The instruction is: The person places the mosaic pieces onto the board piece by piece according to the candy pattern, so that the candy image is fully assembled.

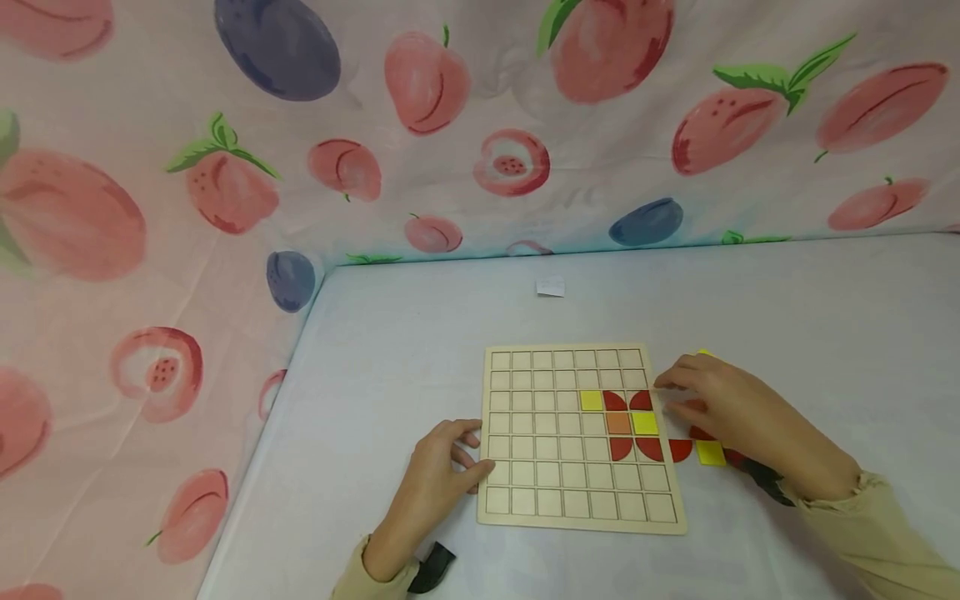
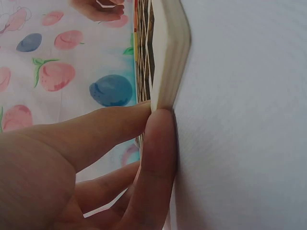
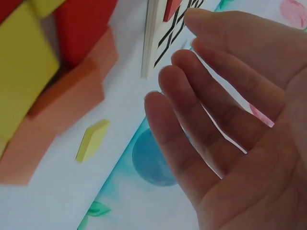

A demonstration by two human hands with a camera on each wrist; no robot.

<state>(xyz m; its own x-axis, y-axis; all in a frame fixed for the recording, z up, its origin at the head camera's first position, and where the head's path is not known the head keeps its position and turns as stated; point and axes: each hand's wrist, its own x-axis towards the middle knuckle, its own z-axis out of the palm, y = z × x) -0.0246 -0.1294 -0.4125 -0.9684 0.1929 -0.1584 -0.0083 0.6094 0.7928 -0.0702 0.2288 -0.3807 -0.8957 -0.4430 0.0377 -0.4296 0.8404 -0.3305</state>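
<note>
A square wooden grid board (image 1: 532,450) lies flat on the white surface. My left hand (image 1: 435,471) holds its left edge, with the thumb and a finger against the rim (image 2: 172,57) in the left wrist view. Toward the board's right side sit yellow squares (image 1: 644,423), an orange square (image 1: 618,422) and several red quarter-round tiles (image 1: 648,450). My right hand (image 1: 731,408) hovers just beyond the right edge, its fingers (image 3: 177,139) loosely extended and nothing held. Beside it lie loose tiles: a red quarter-round (image 1: 680,451), a yellow square (image 1: 710,453) and orange ones (image 3: 72,103), partly hidden in the head view.
A small white paper slip (image 1: 551,287) lies behind the board. Fruit-print cloth (image 1: 450,183) rises along the back and left sides of the white surface (image 1: 390,358). Near the left wrist is a black strap (image 1: 432,568).
</note>
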